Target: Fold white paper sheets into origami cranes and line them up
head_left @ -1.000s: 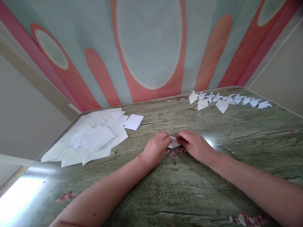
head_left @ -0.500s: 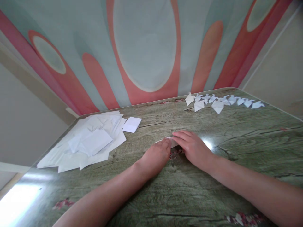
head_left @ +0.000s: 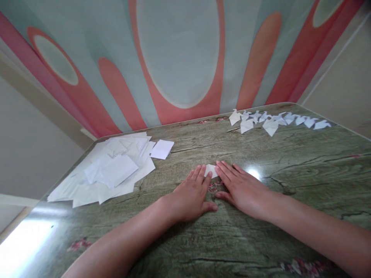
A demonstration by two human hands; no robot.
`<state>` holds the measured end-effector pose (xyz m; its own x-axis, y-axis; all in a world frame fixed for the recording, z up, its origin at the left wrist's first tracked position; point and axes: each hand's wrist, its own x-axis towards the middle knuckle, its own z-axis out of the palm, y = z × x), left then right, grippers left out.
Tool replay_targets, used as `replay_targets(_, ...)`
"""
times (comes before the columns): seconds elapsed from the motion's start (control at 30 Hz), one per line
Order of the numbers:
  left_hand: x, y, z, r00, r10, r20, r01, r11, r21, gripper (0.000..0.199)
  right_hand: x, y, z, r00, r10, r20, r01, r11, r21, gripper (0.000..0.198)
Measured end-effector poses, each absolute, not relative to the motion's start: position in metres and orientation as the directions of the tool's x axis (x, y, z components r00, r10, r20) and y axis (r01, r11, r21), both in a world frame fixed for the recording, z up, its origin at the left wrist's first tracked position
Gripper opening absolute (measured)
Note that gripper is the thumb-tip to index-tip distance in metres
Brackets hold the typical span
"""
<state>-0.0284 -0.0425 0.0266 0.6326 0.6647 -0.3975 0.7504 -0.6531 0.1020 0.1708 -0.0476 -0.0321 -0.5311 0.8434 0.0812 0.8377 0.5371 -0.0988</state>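
Note:
A small folded piece of white paper (head_left: 210, 170) lies on the tabletop between my hands, its outer ends covered by my fingers. My left hand (head_left: 194, 193) rests flat on its left end, fingers stretched out and thumb spread toward the right. On the paper's right end lie the fingertips of my right hand (head_left: 240, 189), also outstretched, with the thumb apart below. Neither hand grips the paper; both press on it from above.
To the left spreads a pile of loose white sheets (head_left: 142, 179) with folded pieces on top. Beside it sits a small stack of white paper squares (head_left: 162, 149). Several folded paper birds (head_left: 271, 126) stand along the back right of the wood-patterned table (head_left: 185, 247), near the painted wall (head_left: 179, 58).
My fingers have flattened and spread, and both thumbs now stick out. More of the folded paper's middle shows between my hands. The view has shifted slightly.

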Motion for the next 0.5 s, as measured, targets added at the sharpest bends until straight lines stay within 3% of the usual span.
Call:
replay_targets(0.2, -0.03, -0.046, 0.022, 0.646, 0.709, -0.282, 0.737, -0.675, -0.01, 0.087, 0.188, -0.037, -0.035, -0.479, 0.874, 0.087, 0.874, 0.483, -0.043, 0.061)
replay_targets(0.33, -0.023, -0.048, 0.021, 0.639, 0.762, -0.102, 0.747, -0.647, -0.152, 0.077, 0.188, -0.027, -0.025, -0.381, 0.888, 0.258, 0.921, 0.39, 0.021, 0.04)
replay_targets(0.43, -0.019, -0.045, 0.022, 0.64, 0.768, -0.008, 0.759, -0.635, -0.143, 0.062, 0.176, -0.031, -0.018, -0.524, 0.769, 0.366, 0.818, 0.575, -0.036, 0.039)
replay_targets(0.5, -0.022, -0.04, 0.022, 0.652, 0.758, 0.018, 0.757, -0.65, -0.071, 0.042, 0.167, -0.035, -0.019, -0.619, 0.701, 0.353, 0.717, 0.688, -0.11, 0.038)
